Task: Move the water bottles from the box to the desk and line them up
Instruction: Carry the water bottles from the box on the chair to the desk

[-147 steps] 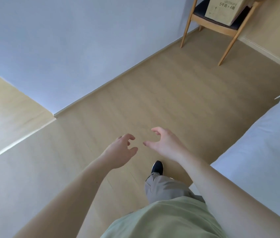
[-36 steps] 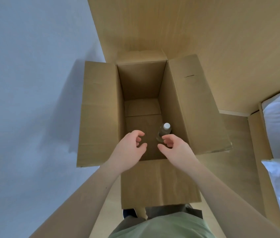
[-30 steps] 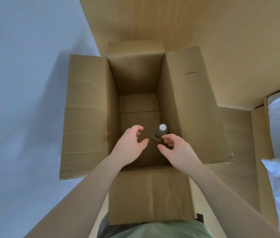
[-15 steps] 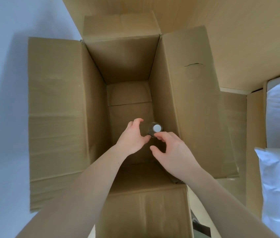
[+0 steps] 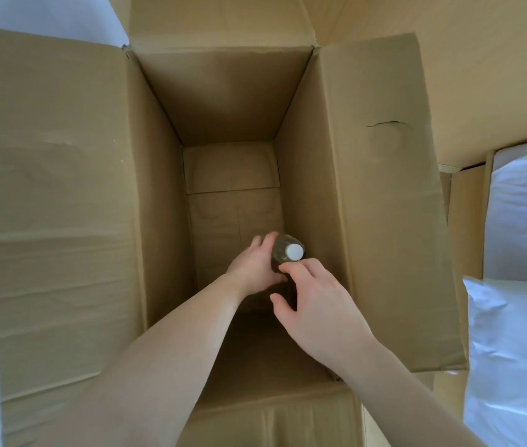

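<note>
One clear plastic water bottle with a white cap [image 5: 289, 253] stands upright deep in the tall brown cardboard box [image 5: 384, 204], near its right wall. The box's four top flaps are folded open.

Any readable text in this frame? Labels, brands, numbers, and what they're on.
None readable.
Cardboard box: flaps and inner walls are plain, with only creases and a small tear, no print.
Water bottle: seen from above, its white cap is blank; any label on the body is hidden by the angle and the left hand.
White bedding: no markings.
</note>
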`<act>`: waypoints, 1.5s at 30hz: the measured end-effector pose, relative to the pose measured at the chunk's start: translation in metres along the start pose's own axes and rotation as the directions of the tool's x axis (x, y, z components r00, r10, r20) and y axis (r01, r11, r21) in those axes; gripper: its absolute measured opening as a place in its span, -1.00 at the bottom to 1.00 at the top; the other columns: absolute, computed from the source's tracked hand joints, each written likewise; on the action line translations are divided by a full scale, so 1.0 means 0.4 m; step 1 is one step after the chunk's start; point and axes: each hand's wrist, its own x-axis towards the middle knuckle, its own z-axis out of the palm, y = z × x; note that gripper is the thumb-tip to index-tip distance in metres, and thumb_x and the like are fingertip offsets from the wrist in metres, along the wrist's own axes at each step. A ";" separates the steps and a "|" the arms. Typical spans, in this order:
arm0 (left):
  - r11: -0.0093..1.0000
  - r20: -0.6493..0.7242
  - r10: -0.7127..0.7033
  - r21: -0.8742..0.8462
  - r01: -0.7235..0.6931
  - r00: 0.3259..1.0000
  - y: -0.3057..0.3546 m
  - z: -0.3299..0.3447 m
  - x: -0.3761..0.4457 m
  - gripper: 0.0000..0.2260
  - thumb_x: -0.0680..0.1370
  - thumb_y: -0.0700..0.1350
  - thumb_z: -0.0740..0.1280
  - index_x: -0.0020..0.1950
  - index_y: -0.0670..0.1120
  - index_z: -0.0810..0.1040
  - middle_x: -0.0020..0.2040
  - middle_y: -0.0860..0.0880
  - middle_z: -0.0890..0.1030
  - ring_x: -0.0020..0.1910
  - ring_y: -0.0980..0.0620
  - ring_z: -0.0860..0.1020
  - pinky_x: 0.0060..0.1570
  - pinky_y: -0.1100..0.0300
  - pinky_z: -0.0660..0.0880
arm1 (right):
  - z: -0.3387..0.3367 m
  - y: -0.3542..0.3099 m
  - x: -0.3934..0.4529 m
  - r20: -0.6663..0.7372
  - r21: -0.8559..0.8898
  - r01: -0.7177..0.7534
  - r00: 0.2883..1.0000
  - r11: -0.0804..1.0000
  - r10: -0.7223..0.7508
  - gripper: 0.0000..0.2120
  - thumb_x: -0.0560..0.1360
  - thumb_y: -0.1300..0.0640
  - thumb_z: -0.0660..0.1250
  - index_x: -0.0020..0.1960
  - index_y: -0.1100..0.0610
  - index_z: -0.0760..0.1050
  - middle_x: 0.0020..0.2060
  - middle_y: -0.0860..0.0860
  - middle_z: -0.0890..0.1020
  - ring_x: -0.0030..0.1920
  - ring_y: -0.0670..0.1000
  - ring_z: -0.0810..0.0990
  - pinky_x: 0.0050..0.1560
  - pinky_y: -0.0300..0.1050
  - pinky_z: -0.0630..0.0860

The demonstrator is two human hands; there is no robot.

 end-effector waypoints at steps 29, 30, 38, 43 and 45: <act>0.975 -0.173 0.078 -0.192 -0.112 0.982 -0.062 0.039 0.047 -0.41 0.41 -0.02 0.53 0.33 0.16 0.31 0.19 0.14 0.53 0.12 0.10 0.56 -0.05 0.30 0.49 | 0.030 -0.022 0.013 -0.043 0.058 -0.066 0.997 0.996 0.069 -0.60 0.54 -0.05 0.33 0.35 -0.01 0.43 0.16 -0.14 0.48 0.03 -0.17 0.49 0.03 -0.42 0.37; 0.976 -0.184 0.073 -0.188 -0.108 0.980 -0.061 0.032 0.039 -0.40 0.41 -0.03 0.54 0.34 0.16 0.31 0.20 0.13 0.54 0.11 0.10 0.56 -0.04 0.27 0.52 | 0.027 -0.024 0.010 -0.049 0.062 -0.062 0.997 0.996 0.065 -0.60 0.54 -0.05 0.33 0.35 0.00 0.43 0.16 -0.14 0.48 0.02 -0.17 0.49 0.02 -0.42 0.36; 0.968 -0.268 0.075 -0.212 -0.134 0.960 -0.040 -0.026 -0.051 -0.40 0.39 -0.03 0.57 0.33 0.11 0.36 0.10 0.15 0.58 0.07 0.13 0.59 -0.02 0.25 0.59 | 0.016 -0.031 -0.023 -0.062 0.076 -0.047 0.997 0.996 0.052 -0.56 0.55 -0.07 0.29 0.40 0.00 0.38 0.23 -0.12 0.45 0.10 -0.12 0.50 0.05 -0.38 0.28; 0.966 -0.315 0.045 -0.227 -0.122 0.948 -0.019 -0.065 -0.142 -0.39 0.38 -0.02 0.58 0.33 0.13 0.36 0.08 0.18 0.58 0.04 0.15 0.60 -0.01 0.21 0.63 | 0.003 -0.043 -0.054 -0.078 0.099 -0.020 0.997 0.995 0.028 -0.57 0.55 -0.07 0.29 0.39 -0.01 0.37 0.24 -0.11 0.45 0.08 -0.11 0.50 0.05 -0.35 0.29; 0.966 -0.328 0.035 -0.231 -0.116 0.944 -0.012 -0.080 -0.182 -0.36 0.36 -0.01 0.59 0.33 0.14 0.35 0.11 0.19 0.56 0.06 0.15 0.59 0.01 0.24 0.62 | -0.007 -0.047 -0.065 -0.090 0.121 -0.010 0.996 0.993 0.021 -0.56 0.55 -0.07 0.29 0.40 -0.01 0.38 0.26 -0.10 0.45 0.09 -0.11 0.51 0.06 -0.35 0.31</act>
